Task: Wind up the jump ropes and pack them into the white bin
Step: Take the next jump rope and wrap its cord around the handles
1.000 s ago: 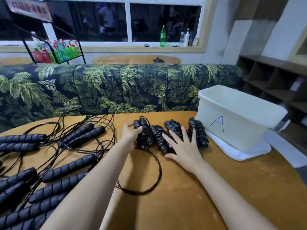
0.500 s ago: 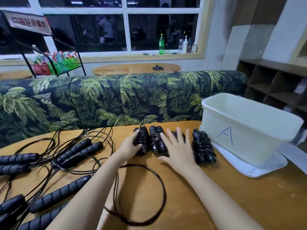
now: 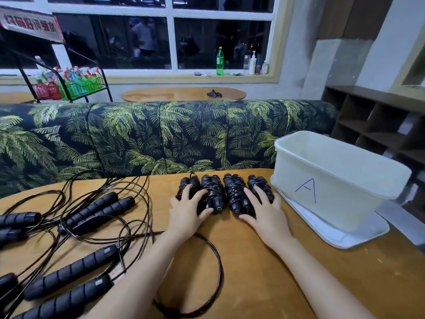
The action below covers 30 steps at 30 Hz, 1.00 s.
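Fingers (image 3: 200,194) of left hand (image 3: 186,211) and right hand (image 3: 268,214) rest spread on four cord-wrapped black bundles (image 3: 233,192).

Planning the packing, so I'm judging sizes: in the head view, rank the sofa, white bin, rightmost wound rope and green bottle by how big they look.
1. sofa
2. white bin
3. rightmost wound rope
4. green bottle, though it stands far off on the sill, so its true size is unsure

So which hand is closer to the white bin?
Right. The right hand rests on the wound ropes next to the white bin; the left hand rests at the row's other end, farther away.
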Each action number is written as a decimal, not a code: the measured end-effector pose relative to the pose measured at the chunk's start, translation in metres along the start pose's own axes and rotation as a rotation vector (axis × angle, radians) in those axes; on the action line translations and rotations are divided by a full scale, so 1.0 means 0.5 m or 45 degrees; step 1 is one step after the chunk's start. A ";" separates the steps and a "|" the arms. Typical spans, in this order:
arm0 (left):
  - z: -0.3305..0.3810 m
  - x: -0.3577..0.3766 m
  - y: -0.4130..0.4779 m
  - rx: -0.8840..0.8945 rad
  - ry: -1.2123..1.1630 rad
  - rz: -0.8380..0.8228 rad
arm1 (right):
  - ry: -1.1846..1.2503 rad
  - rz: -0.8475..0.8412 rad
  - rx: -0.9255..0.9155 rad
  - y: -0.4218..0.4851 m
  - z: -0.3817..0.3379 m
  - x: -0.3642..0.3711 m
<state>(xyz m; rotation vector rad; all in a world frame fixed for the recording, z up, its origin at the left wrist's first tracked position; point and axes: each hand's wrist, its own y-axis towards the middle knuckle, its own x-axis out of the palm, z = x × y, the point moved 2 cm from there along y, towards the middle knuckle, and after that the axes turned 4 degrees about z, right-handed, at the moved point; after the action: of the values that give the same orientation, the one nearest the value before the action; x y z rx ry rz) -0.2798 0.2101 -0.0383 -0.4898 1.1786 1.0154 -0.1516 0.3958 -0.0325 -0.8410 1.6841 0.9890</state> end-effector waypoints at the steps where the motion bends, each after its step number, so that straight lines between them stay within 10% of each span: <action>1: -0.001 0.002 0.001 -0.005 -0.004 0.004 | 0.025 -0.006 -0.003 0.013 -0.004 0.008; 30: -0.214 -0.276 -0.571 0.108 0.044 0.129 | 0.232 -0.152 -0.676 -0.459 -0.409 -0.075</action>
<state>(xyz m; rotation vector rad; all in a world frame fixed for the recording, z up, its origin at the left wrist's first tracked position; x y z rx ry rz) -0.0975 -0.0678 0.0003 -0.3853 1.2821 1.0424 -0.0205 0.1164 -0.0087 -1.3967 1.5138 1.3330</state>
